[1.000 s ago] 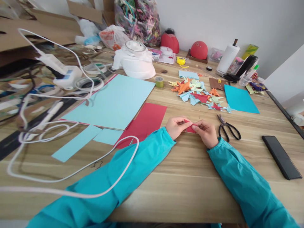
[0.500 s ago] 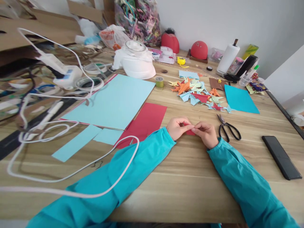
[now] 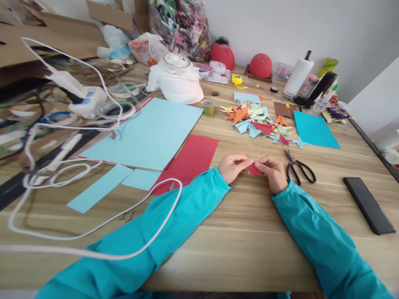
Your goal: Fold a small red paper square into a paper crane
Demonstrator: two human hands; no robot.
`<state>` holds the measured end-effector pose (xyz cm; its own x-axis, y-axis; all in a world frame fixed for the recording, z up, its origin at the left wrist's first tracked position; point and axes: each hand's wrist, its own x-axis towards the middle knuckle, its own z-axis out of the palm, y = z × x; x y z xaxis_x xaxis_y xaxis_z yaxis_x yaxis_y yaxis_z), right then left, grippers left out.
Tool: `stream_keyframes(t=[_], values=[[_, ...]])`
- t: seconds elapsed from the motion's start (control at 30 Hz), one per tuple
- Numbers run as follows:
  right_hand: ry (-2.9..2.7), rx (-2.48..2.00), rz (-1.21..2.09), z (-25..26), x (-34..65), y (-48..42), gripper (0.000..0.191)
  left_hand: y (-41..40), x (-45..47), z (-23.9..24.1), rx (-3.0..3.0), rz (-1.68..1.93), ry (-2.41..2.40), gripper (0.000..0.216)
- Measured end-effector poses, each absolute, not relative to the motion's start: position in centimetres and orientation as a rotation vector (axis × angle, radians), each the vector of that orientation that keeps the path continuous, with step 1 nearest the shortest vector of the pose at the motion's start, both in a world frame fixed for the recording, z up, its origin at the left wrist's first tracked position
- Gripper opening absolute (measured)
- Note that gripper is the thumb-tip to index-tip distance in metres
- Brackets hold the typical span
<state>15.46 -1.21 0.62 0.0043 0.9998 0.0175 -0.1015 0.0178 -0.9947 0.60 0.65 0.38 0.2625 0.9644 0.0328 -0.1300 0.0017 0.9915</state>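
Holding a small red paper piece low in front of the body, midway between both hands; cannot tell whether touching the wooden surface beneath. Gripped at left by the closed fingers of the left hand, at right by the pinched fingers of the right hand. Apparently folded; creases too small to make out.

Just beside the right hand: scissors with black handles, pointed away. Farther right, a dark phone, lying flat. Beyond the hands, a mixed pile of folded paper shapes in orange, yellow, green, pale blue and red; right of that, a bright-blue sheet.

Near the left hand: a red sheet, partly hidden behind the left sleeve. Next along, a large pale-blue sheet, then a pale-blue strip. Looping across the same sleeve, in view: a white cable.
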Motion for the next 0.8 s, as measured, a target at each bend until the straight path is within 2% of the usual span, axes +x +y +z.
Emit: stream_keyframes(t=[0.13,0.4,0.8], values=[[-1.085,-1.084,1.206,0.2,15.6,-0.9,0.018,0.6,0.7,0.0,1.286,1.126,0.891,0.023],[-1.336,-1.040,1.024,-0.6,15.9,-0.9,0.010,0.9,0.5,-0.6,1.641,1.321,0.902,0.011],[-1.225,-1.108,1.257,-0.1,15.9,-0.8,0.015,0.8,0.4,-0.6,1.627,1.299,0.889,0.007]])
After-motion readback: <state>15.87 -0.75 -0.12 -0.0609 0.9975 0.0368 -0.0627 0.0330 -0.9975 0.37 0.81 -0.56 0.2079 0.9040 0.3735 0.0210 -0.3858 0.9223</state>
